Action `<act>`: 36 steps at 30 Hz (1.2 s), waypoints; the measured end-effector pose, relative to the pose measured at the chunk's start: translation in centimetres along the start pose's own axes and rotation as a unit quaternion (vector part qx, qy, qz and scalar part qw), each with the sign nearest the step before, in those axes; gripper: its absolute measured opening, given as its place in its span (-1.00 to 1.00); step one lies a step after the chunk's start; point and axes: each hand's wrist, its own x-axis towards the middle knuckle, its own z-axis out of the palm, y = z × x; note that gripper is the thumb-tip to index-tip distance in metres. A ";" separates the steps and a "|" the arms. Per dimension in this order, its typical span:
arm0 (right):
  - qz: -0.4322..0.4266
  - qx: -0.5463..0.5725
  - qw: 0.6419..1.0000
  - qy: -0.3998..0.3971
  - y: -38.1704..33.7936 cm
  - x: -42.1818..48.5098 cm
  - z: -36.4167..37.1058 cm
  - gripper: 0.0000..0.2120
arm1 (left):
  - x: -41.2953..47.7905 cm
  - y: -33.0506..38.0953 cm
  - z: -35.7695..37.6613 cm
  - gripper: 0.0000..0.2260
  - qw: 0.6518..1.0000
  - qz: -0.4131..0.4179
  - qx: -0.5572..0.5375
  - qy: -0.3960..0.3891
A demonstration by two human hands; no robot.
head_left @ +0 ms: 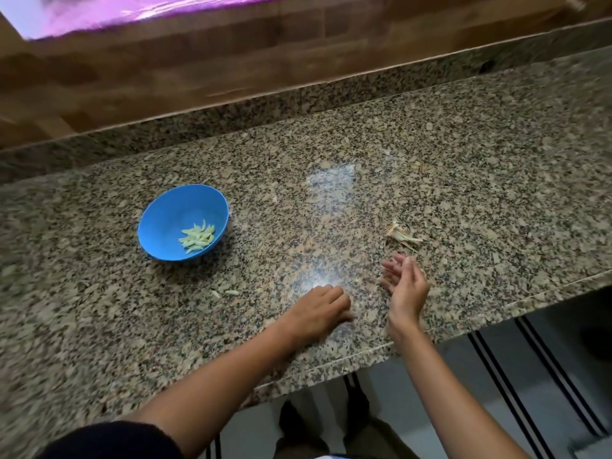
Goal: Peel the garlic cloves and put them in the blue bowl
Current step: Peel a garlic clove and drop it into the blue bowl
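Note:
The blue bowl point(172, 212) stands on the granite counter at the left and holds several pale peeled garlic cloves point(197, 239). Two more peeled cloves point(225, 293) lie loose on the counter below the bowl. My left hand point(323, 309) rests palm down on the counter with its fingers curled under; whether it holds anything is hidden. My right hand point(402, 284) hovers on its edge just right of it, fingers loosely spread and holding nothing. A small heap of dry garlic skins point(402, 236) lies just beyond my right hand.
The speckled granite counter point(331, 193) runs to a raised granite lip and a wooden wall point(231, 67) at the back. Its front edge point(364, 351) passes under my forearms, with tiled floor below. Small skin scraps dot the counter.

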 end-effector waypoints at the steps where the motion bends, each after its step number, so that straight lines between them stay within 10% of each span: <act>1: 0.020 0.013 1.000 -0.010 0.0 -0.5 0.3 -0.71 | 0.1 0.1 0.0 -0.71 1.000 -0.016 0.024 0.001; 6: 0.130 0.062 0.987 -0.069 0.2 -3.3 0.7 -0.70 | -0.1 0.9 -0.4 -0.64 0.984 -0.175 0.037 0.016; 11: 0.314 0.141 0.913 -0.218 0.9 -6.2 1.6 -0.48 | 3.3 5.3 -2.2 -0.59 0.825 -0.377 -0.351 0.231; 17: 0.417 0.289 0.831 -0.227 0.8 -6.5 1.5 -0.67 | 1.1 4.6 -0.8 -0.65 0.966 -0.206 -0.053 0.145; 22: 0.377 0.197 0.887 -0.181 -0.9 -7.9 2.4 -0.75 | 0.5 2.9 -1.3 -0.51 0.936 -0.334 0.098 0.055; 29: 0.389 0.251 0.880 -0.106 0.3 -4.9 2.1 -0.59 | -0.6 1.9 -2.6 -0.33 0.920 -0.372 -0.080 0.099; 36: 0.322 0.257 0.911 -0.030 -1.2 0.9 -4.0 -0.61 | 2.5 3.1 0.8 -0.27 0.931 -0.355 -0.065 -0.060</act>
